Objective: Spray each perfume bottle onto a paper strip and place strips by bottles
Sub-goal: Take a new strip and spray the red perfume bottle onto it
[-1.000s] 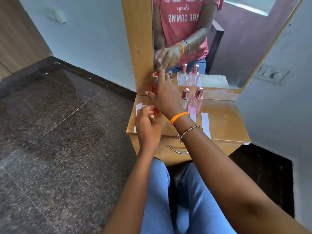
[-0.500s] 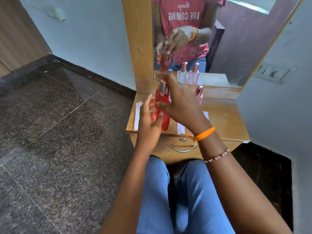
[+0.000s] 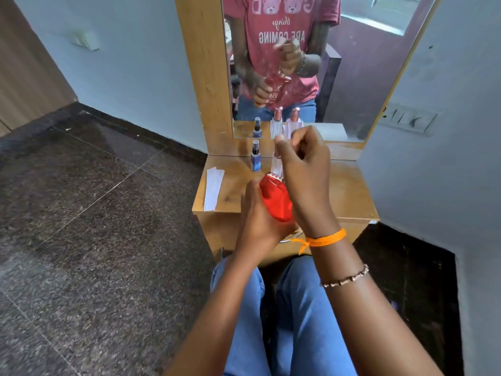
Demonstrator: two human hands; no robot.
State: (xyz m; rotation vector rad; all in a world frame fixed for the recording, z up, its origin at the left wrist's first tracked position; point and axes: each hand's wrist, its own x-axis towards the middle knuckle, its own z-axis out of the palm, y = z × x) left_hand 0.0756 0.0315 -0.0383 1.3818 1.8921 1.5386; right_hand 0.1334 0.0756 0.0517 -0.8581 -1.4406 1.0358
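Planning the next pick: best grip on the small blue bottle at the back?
Pinch the blue bottle low on its squarish body, fingers coming from the front or left. It stands upright, the black sprayer top is narrow, and the clear bottle crowds its right.

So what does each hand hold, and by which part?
Left hand holds the red bottle around its lower body. Right hand is curled above it, seemingly pinching its cap; the cap itself is hidden.

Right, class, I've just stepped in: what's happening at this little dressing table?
A seated person holds a red perfume bottle in the left hand over the edge of the wooden table. The right hand is raised above it, fingers curled, apparently holding the cap just pulled off. Paper strips lie at the table's left edge, and a small blue spray bottle stands near the mirror.
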